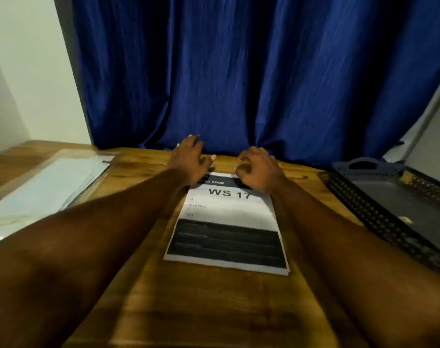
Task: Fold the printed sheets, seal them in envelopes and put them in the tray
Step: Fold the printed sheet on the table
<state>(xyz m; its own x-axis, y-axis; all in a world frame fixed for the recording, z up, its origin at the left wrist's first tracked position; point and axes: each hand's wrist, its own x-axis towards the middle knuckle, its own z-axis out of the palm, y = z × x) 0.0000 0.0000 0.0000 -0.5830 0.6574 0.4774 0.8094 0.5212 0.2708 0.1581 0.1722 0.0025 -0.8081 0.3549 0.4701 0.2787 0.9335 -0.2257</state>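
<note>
— Several printed sheets (227, 217) lie stacked flat on the wooden surface (194, 305), their far edge under the left hand (188, 160) and the right hand (260, 169). How will they handle?
— Light, thin and limp, I'd judge. The top one may slide off the stack, and any crease will show. Take it by the far corners.
— The left hand lies spread, fairly flat over the far left corner, holding nothing. The right hand's fingers are curled at the far edge; whether they pinch paper, I can't tell.
— And the rest?
— What look like envelopes (50, 187) in a clear wrapper, well left of the left hand; the grey tray (364, 209), well right of the right hand.
</note>
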